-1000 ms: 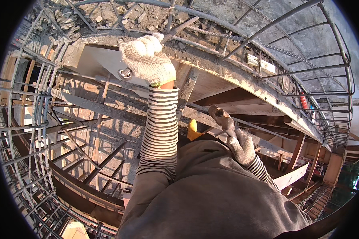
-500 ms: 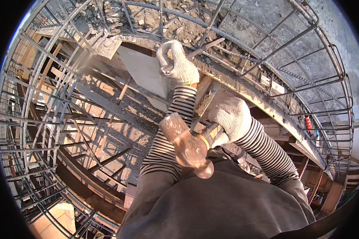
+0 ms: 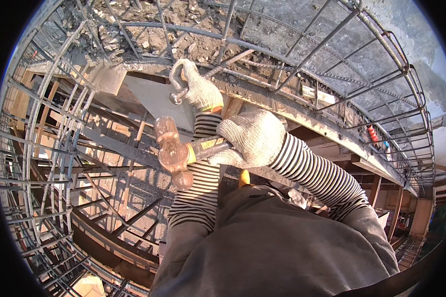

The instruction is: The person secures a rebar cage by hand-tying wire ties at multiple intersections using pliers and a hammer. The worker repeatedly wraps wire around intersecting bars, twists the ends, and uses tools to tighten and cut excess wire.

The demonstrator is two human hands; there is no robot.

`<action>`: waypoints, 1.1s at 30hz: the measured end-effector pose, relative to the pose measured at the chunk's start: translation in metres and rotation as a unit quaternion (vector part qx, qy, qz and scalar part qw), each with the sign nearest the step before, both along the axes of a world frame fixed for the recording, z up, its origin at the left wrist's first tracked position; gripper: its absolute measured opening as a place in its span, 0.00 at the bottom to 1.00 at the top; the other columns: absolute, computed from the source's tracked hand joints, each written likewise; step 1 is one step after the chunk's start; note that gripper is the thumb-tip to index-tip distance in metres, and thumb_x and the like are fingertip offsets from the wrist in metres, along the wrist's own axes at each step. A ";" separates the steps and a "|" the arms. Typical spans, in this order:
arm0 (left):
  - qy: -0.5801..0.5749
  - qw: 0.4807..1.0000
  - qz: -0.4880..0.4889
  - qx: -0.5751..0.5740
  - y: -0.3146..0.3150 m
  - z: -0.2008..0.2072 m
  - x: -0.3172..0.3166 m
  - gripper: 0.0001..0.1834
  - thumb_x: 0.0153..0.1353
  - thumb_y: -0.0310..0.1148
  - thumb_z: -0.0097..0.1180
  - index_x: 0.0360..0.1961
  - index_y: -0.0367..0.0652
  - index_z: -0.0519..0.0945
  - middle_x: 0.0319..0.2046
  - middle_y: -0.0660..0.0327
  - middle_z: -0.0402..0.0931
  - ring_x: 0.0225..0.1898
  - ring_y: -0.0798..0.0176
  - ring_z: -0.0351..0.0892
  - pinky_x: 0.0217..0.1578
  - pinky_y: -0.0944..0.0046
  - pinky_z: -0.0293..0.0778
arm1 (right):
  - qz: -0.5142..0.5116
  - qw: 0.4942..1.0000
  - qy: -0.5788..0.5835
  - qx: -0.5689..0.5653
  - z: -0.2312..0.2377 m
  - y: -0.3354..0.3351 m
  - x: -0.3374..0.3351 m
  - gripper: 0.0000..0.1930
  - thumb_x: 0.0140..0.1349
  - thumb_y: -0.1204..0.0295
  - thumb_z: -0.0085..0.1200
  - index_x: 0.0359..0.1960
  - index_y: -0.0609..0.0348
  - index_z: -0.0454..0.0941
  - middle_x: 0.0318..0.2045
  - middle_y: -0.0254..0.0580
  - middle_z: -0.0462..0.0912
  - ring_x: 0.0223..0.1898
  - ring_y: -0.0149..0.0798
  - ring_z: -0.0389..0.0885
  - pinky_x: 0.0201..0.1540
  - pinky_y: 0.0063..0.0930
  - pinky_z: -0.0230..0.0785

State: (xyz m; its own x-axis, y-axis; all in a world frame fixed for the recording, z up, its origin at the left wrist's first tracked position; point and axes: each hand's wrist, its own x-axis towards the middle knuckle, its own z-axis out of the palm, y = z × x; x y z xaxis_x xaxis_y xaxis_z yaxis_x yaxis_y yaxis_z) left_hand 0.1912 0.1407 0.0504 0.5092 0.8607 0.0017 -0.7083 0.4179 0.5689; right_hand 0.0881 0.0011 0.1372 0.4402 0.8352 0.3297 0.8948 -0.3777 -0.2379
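Observation:
My right hand (image 3: 257, 138), in a knitted white glove, grips the black-and-yellow handle of a hammer (image 3: 169, 148). The hammer's worn, brownish steel head points left, above my striped left sleeve (image 3: 195, 183). Farther out is my left hand (image 3: 198, 89), gloved alike, with its fingers curled closed. A short, hooked metal piece (image 3: 178, 94) sticks out of its grip at the left side; the rest is hidden in the glove. Just below that hand lies a pale flat board (image 3: 156, 99) beside a timber edge.
A rebar cage (image 3: 49, 163) curves up the left, and more bars (image 3: 327, 49) arch over a grey concrete surface at upper right. Broken rubble (image 3: 193, 24) lies at the far side. A long timber beam (image 3: 322, 133) runs diagonally to the right. Crossed bars and planks span the gap below left.
The hammer has swung left and away from my body, its head now over my left forearm. My right hand shifted left with it. More of the hooked metal piece shows at my left hand.

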 end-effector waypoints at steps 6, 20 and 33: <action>0.010 0.998 0.040 0.039 -0.001 -0.011 0.011 0.08 0.68 0.28 0.62 0.46 0.42 0.79 0.45 0.61 0.77 0.47 0.65 0.76 0.51 0.61 0.75 | -0.109 0.990 0.052 -0.072 -0.003 0.000 0.017 0.29 0.59 0.37 0.59 0.38 0.53 0.77 0.24 0.44 0.81 0.24 0.51 0.83 0.25 0.43 0.75; 0.051 0.997 -0.040 0.039 -0.008 -0.006 0.012 0.15 0.69 0.28 0.61 0.54 0.42 0.73 0.48 0.60 0.74 0.47 0.64 0.76 0.47 0.63 0.77 | 0.034 0.999 -0.021 0.017 0.012 0.007 -0.003 0.22 0.54 0.46 0.64 0.30 0.53 0.79 0.23 0.41 0.79 0.24 0.48 0.82 0.27 0.40 0.74; 0.084 0.993 -0.039 0.075 -0.010 0.003 0.007 0.12 0.70 0.30 0.60 0.52 0.41 0.75 0.46 0.59 0.75 0.44 0.65 0.76 0.45 0.63 0.76 | -0.025 0.999 0.002 0.020 0.012 -0.003 0.002 0.31 0.60 0.36 0.58 0.36 0.55 0.78 0.22 0.47 0.81 0.25 0.52 0.84 0.28 0.44 0.76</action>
State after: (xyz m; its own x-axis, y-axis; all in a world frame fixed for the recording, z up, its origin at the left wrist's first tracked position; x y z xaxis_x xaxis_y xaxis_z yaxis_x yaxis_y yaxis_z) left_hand 0.1981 0.1310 0.0530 0.5782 0.8151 0.0354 -0.5669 0.3701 0.7360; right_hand 0.0896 -0.0020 0.1496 0.4823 0.7984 0.3605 0.8742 -0.4122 -0.2566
